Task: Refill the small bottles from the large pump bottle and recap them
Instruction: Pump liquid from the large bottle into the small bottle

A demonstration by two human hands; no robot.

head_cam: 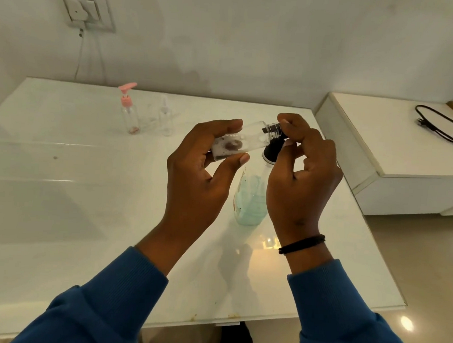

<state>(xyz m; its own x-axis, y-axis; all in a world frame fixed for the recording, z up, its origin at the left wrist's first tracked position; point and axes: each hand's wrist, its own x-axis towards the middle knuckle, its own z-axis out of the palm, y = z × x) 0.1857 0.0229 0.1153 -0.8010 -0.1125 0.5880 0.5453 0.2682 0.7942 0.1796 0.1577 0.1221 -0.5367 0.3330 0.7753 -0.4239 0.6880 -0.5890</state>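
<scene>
Small bottle: small clear plastic bottle (pixel 239 141) held in the air above the glossy white table (pixel 60 187), uncapped, a little foamy residue near its base.
Axis: long axis close to horizontal; threaded neck points right and slightly up, base points left.
Left hand: left hand (pixel 204 170) grips the base end of the small bottle, fingers over the top, thumb underneath.
Right hand: right hand (pixel 303 170) has its fingers curled over the black pump head (pixel 273 147), fingertips at the small bottle's neck.
Spout: a short black spout sits inside the small bottle's mouth.
Large bottle: large clear pump bottle holding pale blue liquid (pixel 253 199) stands upright on the table, directly under the small bottle's neck.
Far bottles: clear small bottle with pink pump top (pixel 129 112) and clear capped small bottle (pixel 166 116) stand upright near the table's far edge, well apart from the hands.
</scene>
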